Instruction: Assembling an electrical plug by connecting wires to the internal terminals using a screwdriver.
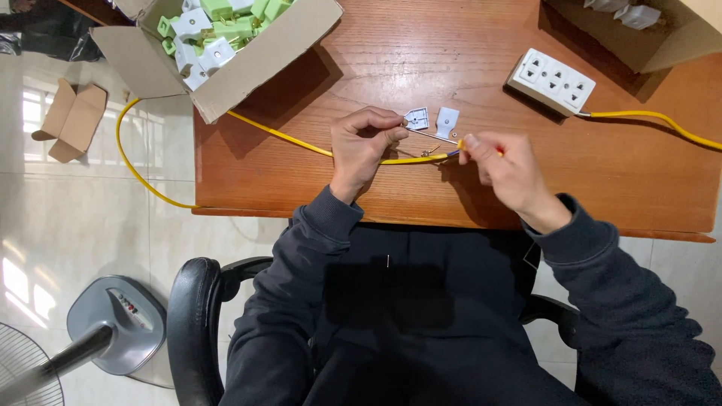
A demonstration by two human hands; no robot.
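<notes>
My left hand [363,144] pinches a small white plug half [417,118] at the table's middle. My right hand [502,167] grips a screwdriver [440,138] with a yellow handle; its thin metal shaft points left at the plug half. A second white plug half [447,122] lies flat just right of the first. A yellow cable [286,135] runs under my left hand, and its stripped end with bare wires [430,153] lies between my hands.
An open cardboard box [256,56] of green and white plug parts sits at the table's back left. A white socket strip [551,81] with a yellow cord lies back right, beside another box [639,34]. A fan base [113,323] stands on the floor, left.
</notes>
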